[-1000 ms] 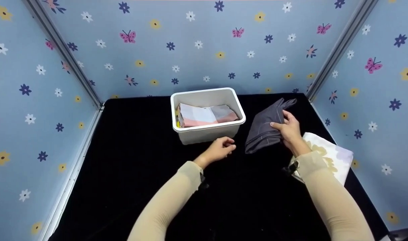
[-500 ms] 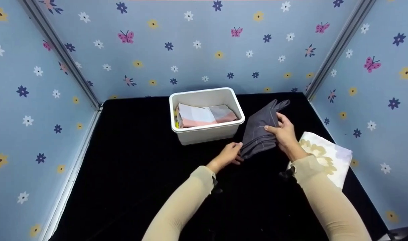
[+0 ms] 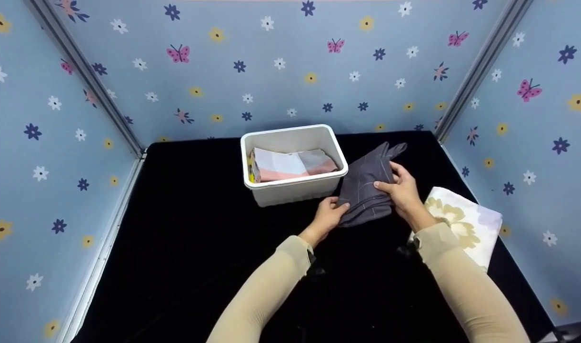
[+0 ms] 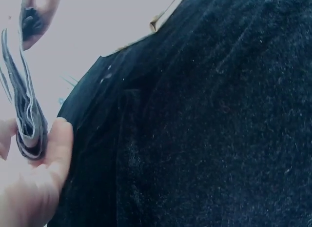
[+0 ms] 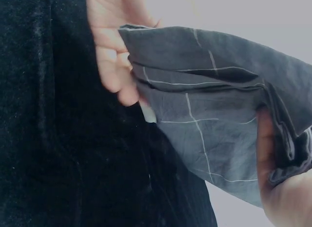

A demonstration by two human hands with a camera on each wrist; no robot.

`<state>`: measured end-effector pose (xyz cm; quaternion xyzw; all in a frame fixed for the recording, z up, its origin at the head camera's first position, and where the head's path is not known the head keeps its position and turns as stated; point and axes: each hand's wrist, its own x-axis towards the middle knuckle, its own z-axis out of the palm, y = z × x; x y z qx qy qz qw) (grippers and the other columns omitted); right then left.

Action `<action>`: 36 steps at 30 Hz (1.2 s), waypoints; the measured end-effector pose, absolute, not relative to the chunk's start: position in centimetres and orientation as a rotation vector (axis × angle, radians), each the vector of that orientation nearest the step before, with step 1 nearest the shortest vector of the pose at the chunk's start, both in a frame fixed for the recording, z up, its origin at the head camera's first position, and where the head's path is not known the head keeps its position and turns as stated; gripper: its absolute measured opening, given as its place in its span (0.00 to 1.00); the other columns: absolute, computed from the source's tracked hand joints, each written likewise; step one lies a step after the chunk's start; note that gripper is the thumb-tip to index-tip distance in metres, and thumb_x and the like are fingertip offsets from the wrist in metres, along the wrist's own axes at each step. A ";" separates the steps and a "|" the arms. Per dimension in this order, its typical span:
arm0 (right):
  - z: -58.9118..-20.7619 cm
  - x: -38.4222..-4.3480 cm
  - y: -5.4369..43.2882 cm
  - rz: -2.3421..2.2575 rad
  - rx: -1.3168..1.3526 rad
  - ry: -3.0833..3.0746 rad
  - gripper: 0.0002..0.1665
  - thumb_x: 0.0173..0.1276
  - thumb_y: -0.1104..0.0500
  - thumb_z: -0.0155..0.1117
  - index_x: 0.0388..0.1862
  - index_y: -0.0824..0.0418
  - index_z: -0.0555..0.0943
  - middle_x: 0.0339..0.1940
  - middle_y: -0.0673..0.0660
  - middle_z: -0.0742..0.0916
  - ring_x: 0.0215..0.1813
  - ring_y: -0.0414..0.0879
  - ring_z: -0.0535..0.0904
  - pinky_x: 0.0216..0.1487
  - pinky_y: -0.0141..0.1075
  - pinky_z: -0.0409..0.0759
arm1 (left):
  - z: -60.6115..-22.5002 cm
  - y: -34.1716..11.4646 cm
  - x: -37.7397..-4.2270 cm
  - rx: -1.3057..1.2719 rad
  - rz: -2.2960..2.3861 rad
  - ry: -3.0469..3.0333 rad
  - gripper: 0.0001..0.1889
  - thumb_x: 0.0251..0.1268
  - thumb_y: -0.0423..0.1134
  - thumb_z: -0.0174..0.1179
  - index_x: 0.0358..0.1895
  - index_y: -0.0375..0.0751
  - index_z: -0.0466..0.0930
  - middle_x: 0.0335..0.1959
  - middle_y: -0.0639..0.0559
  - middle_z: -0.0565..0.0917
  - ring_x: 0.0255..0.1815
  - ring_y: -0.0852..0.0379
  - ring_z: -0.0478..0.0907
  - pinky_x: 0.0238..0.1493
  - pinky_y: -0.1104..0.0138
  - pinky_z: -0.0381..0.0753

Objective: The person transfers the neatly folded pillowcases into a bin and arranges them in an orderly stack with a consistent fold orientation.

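Observation:
A folded dark grey cloth (image 3: 364, 183) with thin white lines hangs between both hands, to the right of the white bin. My right hand (image 3: 405, 193) grips its right side, thumb on the near face and fingers behind. At the lower left corner, my left hand (image 3: 329, 215) takes the cloth between thumb and fingers. The left wrist view shows the cloth's layered edge (image 4: 30, 122) lying between that thumb and the fingers. In the right wrist view the folds of the grey cloth (image 5: 195, 110) span from one hand to the other.
The white plastic bin (image 3: 295, 191) stands at the back middle, holding folded pink, white and grey checked fabric (image 3: 290, 164). A white cloth with a tan flower print (image 3: 471, 228) lies at the right, partly under the right forearm. Flower-patterned walls (image 3: 281, 85) enclose the black table surface (image 3: 190, 228).
My left hand has moved right from in front of the bin and taken the grey cloth's lower left corner. My right hand has brought the cloth slightly left, closer to the bin.

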<state>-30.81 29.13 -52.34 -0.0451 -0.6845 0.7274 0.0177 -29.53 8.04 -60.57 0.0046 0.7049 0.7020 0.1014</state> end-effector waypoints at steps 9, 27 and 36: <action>-52.9 -30.7 29.7 2.158 -0.162 -2.272 0.49 0.65 0.77 0.72 0.83 0.72 0.63 0.45 0.42 0.89 0.40 0.36 0.89 0.44 0.27 0.89 | -60.1 7.3 -29.5 0.107 2.109 2.140 0.27 0.65 0.25 0.70 0.67 0.24 0.75 0.56 0.32 0.87 0.51 0.53 0.84 0.56 0.65 0.87; -53.0 -30.6 31.7 1.626 -0.488 -2.549 0.23 0.62 0.62 0.83 0.48 0.70 0.80 0.23 0.42 0.81 0.21 0.35 0.77 0.21 0.27 0.78 | -57.9 4.1 -30.5 0.447 1.765 2.431 0.27 0.63 0.24 0.68 0.67 0.24 0.78 0.61 0.31 0.86 0.64 0.40 0.83 0.72 0.53 0.80; -53.5 -31.0 31.4 1.532 -0.294 -2.655 0.26 0.61 0.63 0.84 0.53 0.72 0.82 0.29 0.46 0.85 0.24 0.34 0.79 0.25 0.25 0.79 | -56.0 3.2 -30.5 0.695 1.538 2.484 0.27 0.62 0.25 0.66 0.67 0.31 0.81 0.63 0.37 0.87 0.66 0.43 0.82 0.73 0.53 0.79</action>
